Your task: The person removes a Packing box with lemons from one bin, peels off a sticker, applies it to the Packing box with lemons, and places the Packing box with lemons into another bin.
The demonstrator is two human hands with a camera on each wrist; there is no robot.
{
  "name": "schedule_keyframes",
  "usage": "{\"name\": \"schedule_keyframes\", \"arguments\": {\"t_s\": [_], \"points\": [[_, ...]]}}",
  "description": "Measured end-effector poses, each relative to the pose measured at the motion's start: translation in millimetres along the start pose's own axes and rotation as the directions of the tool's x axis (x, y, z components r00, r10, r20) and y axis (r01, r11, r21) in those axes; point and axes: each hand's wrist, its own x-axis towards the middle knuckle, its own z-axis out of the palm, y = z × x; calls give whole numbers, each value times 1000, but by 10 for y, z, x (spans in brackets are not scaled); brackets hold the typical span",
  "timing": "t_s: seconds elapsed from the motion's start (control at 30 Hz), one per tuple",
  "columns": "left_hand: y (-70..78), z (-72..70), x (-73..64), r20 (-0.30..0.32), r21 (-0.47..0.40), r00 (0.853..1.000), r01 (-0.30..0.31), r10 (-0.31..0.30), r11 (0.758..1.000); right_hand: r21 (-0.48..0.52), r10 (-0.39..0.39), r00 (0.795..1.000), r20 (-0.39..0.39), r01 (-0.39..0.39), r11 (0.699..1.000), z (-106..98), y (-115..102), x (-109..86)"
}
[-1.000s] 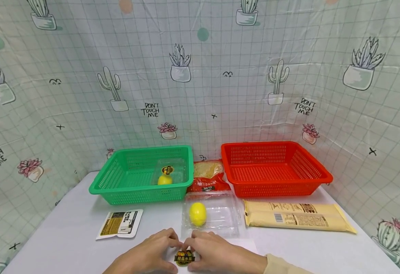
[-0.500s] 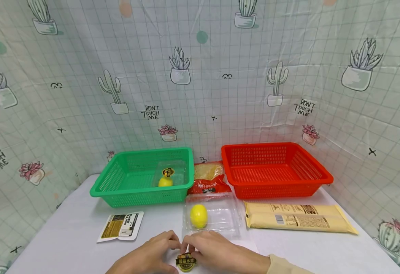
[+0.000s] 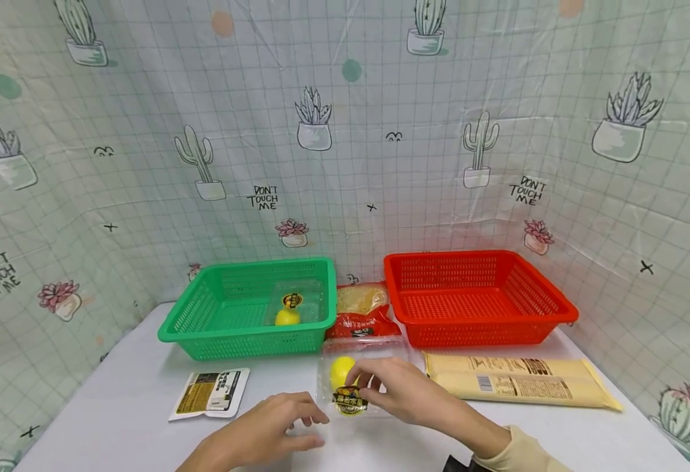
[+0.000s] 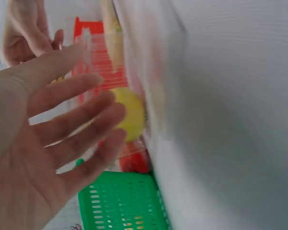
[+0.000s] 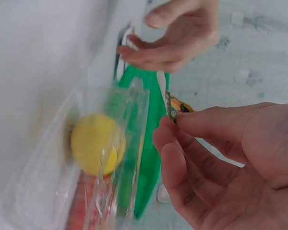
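Observation:
My right hand (image 3: 401,393) pinches a round black-and-gold fruit label sticker (image 3: 349,400) between thumb and index finger. It hangs over the near side of a clear plastic clamshell box (image 3: 395,345). Inside that box sits a yellow lemon (image 3: 341,368), partly covered by the sticker and fingers. The right wrist view catches the sticker (image 5: 180,106) nearly edge-on at the fingertips, with the lemon (image 5: 97,143) behind clear plastic. To the left of the box, my left hand (image 3: 274,423) is off the table with nothing in it; in the left wrist view its fingers (image 4: 81,117) are spread and relaxed.
A green basket (image 3: 244,337) at the back left holds another clear box with a label and a lemon. A red basket (image 3: 481,333) stands back right. Between them lies a red food bag (image 3: 364,321). A long beige packet (image 3: 516,387) lies right, a small flat packet (image 3: 210,393) left.
The right hand has lifted the sticker from the near tabletop and carried it forward, over the clear box. The left hand has come away from the sticker and its fingers have loosened.

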Motion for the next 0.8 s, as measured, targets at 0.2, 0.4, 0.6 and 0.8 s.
{"name": "schedule_keyframes", "arguments": {"t_s": [0.2,0.4,0.6,0.8], "points": [[69,-82,148,-257,-55,953,-180,160,982,65,27,999,-43,-24,998,-129,171,-11],[41,-73,388,-375,-99,917,-189,140,977,186,25,999,-25,-20,982,-165,340,30],[-60,-38,644,-395,-164,913,-177,100,970,197,56,998,-27,-50,979,-182,489,83],[-132,21,837,-416,-226,907,-165,58,960,263,87,996,-25,-78,962,-179,595,136]]}}
